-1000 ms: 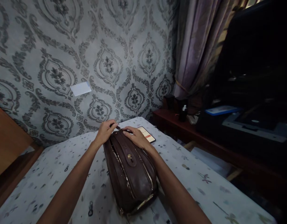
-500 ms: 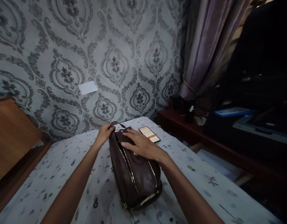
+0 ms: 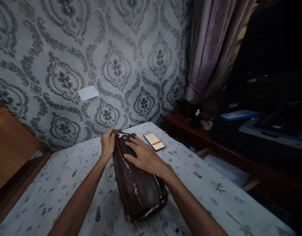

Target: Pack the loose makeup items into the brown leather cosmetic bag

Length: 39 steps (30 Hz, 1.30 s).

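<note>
A dark brown leather bag (image 3: 146,188) with gold-toothed zippers lies lengthwise on a patterned bedsheet. My left hand (image 3: 107,141) is closed at the bag's far left corner, its fingers curled over the edge by the carry strap (image 3: 120,132); the fingertips are partly hidden. Flat across the bag's top rests my right hand (image 3: 143,155), fingers spread, beside the long zipper (image 3: 131,178). Another zipper (image 3: 154,209) runs round the near end. Just beyond my right hand, a phone (image 3: 154,141) lies on the sheet with its screen lit.
The printed sheet (image 3: 190,196) extends to a patterned wall (image 3: 131,32) with a white card (image 3: 88,93) on it. At right stands a dark red ledge (image 3: 172,120) with a small bottle (image 3: 196,118). A wooden panel (image 3: 13,144) is at left, a purple curtain (image 3: 210,42) at back right.
The gap along the bag's long zipper looks narrower. My left hand has curled more at the far corner, and my right hand still lies on top. The whole view has shifted slightly.
</note>
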Motion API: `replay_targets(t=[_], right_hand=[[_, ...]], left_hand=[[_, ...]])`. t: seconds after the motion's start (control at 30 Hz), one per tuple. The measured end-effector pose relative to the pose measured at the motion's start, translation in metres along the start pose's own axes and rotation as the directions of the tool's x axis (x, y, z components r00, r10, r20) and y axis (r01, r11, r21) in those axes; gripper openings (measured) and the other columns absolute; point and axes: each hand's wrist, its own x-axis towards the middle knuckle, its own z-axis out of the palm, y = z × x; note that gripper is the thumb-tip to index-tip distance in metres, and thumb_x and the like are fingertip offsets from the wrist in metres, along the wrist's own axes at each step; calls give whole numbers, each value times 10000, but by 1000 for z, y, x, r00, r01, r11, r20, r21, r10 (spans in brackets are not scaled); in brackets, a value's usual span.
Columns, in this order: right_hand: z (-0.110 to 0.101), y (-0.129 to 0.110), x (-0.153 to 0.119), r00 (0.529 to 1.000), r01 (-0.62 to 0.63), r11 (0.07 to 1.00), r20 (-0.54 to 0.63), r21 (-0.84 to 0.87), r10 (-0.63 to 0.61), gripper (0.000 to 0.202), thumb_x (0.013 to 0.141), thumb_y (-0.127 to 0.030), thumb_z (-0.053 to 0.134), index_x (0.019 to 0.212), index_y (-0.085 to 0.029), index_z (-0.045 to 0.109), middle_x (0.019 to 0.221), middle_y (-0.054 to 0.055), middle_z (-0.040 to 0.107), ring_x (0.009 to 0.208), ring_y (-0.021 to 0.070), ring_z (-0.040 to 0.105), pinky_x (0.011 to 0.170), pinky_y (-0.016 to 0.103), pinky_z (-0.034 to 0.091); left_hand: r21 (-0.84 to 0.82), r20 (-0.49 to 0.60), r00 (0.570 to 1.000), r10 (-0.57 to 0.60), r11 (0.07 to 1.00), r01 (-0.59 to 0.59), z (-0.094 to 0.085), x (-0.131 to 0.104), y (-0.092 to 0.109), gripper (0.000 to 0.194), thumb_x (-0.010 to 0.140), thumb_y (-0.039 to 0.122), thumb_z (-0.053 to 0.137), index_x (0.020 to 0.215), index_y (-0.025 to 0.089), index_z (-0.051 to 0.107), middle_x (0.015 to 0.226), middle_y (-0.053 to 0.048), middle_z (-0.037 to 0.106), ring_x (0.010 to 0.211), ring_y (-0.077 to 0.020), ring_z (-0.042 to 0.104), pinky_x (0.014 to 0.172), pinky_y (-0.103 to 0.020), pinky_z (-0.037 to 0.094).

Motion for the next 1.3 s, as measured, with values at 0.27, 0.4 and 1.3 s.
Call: replay_targets(t=[0.27,0.4,1.3], right_hand=[[-6,-7,1,998,0,998,67,-60,4,573,901,-472,533,1384,-164,532,1501,162,436,1454,366,262,1160,553,238],[-11,-8,-4,999,-13,1000,32,-5,13,588,905,-516,512,1380,-169,535,1503,159,433,1444,352,293,1149,530,275],[-14,-19,-26,997,-6,991,-80,-130,-5,540,906,-421,577,1303,-57,586,1403,203,532,1359,305,439,1153,457,329]], left_hand=[[-63,27,998,56,997,-55,-5,-2,8,216,868,249,419,849,187,625,816,-33,717,790,-187,662,736,-260,464],[125,167,979,121,982,-142,-17,10,22,209,813,183,521,989,207,632,837,-21,705,801,-196,644,744,-273,448],[86,100,970,222,969,-231,15,13,39,214,830,343,522,686,195,580,642,7,564,647,-158,502,643,-267,355]])
